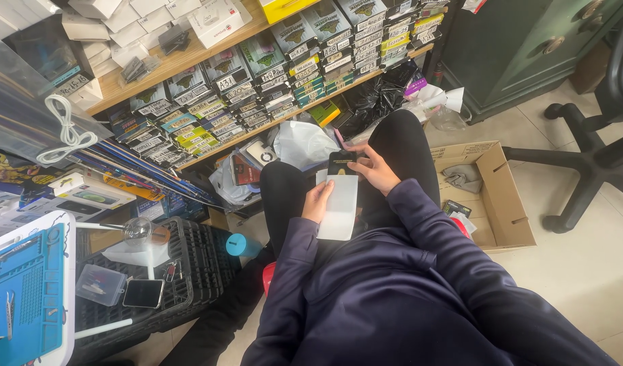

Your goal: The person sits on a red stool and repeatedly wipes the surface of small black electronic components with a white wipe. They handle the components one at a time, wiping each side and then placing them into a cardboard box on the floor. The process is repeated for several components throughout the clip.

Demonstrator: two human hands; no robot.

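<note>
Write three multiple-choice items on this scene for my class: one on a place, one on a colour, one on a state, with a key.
1. Where is the cardboard box?
A. on the floor to the person's right
B. on the shelf
C. on the lap

2. What colour is the mat at lower left?
A. red
B. blue
C. white

3. How is the white packet held?
A. lying untouched
B. by the right hand only
C. by both hands

Key: 1 A, it sits on the tiles beside the right leg. 2 B, its surface is blue. 3 C, the left hand grips its side and the right hand its top.
</note>
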